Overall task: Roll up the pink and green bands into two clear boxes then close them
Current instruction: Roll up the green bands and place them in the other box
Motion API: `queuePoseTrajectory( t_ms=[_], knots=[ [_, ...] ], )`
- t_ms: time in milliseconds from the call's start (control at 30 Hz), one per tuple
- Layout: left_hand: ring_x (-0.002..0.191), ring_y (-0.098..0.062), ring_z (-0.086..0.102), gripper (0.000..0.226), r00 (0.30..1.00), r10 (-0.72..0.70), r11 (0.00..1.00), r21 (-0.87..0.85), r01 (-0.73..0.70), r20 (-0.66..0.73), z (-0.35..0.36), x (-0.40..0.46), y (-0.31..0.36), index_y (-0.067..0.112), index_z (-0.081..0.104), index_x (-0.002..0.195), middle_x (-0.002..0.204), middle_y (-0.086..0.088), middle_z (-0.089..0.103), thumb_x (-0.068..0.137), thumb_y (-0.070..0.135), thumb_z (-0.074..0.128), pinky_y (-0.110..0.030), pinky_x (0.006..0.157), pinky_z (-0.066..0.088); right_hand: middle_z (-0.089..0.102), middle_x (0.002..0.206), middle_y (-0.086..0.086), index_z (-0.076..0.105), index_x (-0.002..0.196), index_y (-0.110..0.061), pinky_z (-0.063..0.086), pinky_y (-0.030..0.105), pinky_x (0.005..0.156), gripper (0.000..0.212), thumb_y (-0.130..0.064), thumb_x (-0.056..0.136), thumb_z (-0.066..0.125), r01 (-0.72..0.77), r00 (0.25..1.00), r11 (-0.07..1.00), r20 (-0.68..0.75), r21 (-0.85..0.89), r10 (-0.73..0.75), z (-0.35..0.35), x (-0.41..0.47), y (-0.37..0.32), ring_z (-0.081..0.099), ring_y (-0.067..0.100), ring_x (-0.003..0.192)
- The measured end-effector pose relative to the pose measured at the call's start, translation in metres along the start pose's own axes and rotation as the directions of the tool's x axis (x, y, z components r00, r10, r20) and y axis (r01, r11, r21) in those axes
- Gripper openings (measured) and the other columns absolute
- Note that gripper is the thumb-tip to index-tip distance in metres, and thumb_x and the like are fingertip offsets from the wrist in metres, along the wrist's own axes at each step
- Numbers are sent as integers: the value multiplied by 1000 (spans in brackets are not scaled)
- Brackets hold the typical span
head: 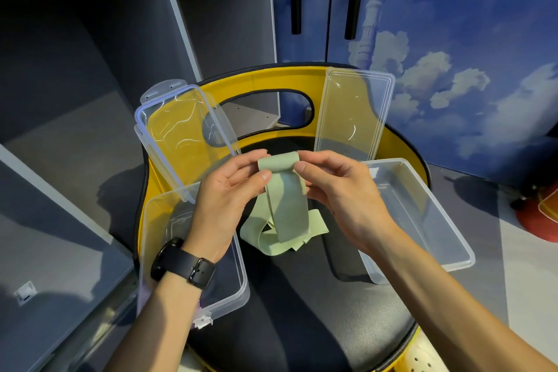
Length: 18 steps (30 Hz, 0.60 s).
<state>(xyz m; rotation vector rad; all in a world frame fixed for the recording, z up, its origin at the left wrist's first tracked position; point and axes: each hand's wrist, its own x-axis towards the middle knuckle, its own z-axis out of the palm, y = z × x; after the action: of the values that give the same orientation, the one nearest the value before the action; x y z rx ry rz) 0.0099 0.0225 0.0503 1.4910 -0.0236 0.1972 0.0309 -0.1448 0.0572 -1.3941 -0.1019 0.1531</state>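
1. Green band [287, 205] held up over black seat [302, 296] of yellow-backed chair [271, 78], top end folded over, loose tail heaped on seat between two boxes.
2. Left clear box [238, 281] on seat's left edge, open, lid [181, 127] propped against chair back; something pale purple glimpsed at its near corner, too hidden to identify.
3. Right clear box [437, 220] on seat's right edge, open, lid [353, 112] leaning on chair back.
4. Left hand [223, 199], black watch [184, 263] on wrist, grip pinching band's folded top.
5. Right hand [341, 190], grip pinching same fold from opposite side, thumb on front.
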Motion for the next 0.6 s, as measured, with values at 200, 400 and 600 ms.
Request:
queuePoseTrajectory(
  t_ms=[200, 400, 600],
  knots=[
    [102, -10, 69, 32, 1000, 13, 999, 39, -13, 2, 1, -1, -2, 22, 68, 111, 108, 5, 74, 87, 1, 64, -20, 83, 54, 76, 94, 6, 74, 99, -10, 59, 40, 85, 16, -14, 84, 73, -38, 999, 999, -10, 33, 38, -3, 1, -1, 70, 22, 85],
    [110, -9, 65, 34, 998, 29, 999, 28, -31, 51, 1, -1, 1, 20, 67, 113, 117, 6, 71, 86, -1, 65, -21, 87, 52, 74, 81, 4, 66, 97, -5, 59, 26, 72, 15, 2, 84, 69, -24, 1000, 993, 9, 120, 24, -7, 2, -4, 71, 14, 76],
    [93, -17, 69, 45, 999, -47, 999, 19, 48, -15, 6, 0, 0, 29, 64, 118, 103, -2, 74, 74, 34, 67, -34, 81, 57, 77, 95, 4, 66, 90, -7, 57, 28, 77, 15, 6, 83, 67, 73, 997, 985, 18, 154, -77, -6, 3, -5, 71, 17, 87]
  ],
)
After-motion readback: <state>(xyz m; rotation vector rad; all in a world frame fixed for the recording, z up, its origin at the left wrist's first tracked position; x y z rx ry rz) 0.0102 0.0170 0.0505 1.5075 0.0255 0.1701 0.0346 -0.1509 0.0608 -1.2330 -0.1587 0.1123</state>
